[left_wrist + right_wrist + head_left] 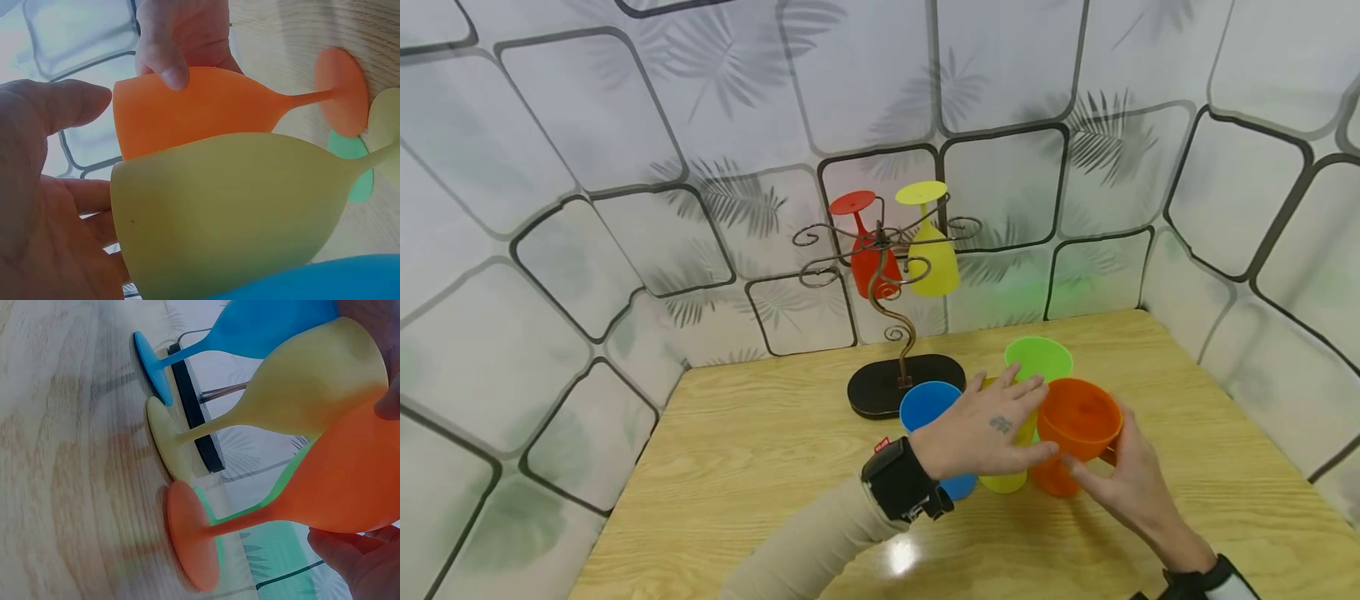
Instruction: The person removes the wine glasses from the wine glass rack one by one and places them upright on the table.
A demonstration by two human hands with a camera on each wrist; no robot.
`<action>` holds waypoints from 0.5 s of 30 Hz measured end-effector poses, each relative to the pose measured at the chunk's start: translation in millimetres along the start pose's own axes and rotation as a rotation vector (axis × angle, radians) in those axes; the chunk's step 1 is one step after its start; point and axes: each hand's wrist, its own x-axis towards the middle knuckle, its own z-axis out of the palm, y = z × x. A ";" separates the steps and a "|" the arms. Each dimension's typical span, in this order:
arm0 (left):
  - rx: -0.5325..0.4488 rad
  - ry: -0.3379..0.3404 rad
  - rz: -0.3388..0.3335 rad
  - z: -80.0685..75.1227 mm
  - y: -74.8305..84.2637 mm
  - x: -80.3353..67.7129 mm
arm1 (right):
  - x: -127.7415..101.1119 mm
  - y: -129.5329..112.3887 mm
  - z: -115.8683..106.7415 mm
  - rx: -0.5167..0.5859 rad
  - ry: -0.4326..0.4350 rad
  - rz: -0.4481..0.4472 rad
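An orange plastic wine glass (1078,421) stands upright at the right of a cluster on the table. My right hand (1138,479) grips its bowl, thumb on the near side and fingers round the far side. My left hand (988,425) spreads over the rim of a yellow wine glass (231,206), fingers mostly straight; the thumb tip comes close to the orange rim. Whether the palm touches the yellow rim, I cannot tell. A blue wine glass (928,404) stands left of the yellow one, partly behind my left wrist. Behind them is a green wine glass (1037,357).
At the back of the wooden table (737,467) stands a scrolled metal glass rack (904,333) on a black oval base (868,392). A red wine glass (868,262) and another yellow wine glass (934,262) hang upside down from it. Patterned walls (730,125) enclose the table.
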 end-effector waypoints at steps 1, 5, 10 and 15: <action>0.004 0.000 -0.002 0.3 0.3 -0.1 | -0.1 0.5 0.4 0.003 -0.004 -0.002; 0.026 -0.012 -0.014 1.2 1.8 -0.7 | -0.5 1.6 1.8 0.014 -0.012 -0.007; 0.061 -0.017 -0.026 1.1 3.1 -0.4 | -0.9 2.3 2.6 0.009 -0.005 -0.019; 0.099 -0.007 -0.024 2.7 3.7 0.5 | -0.3 2.3 2.0 -0.014 -0.002 -0.017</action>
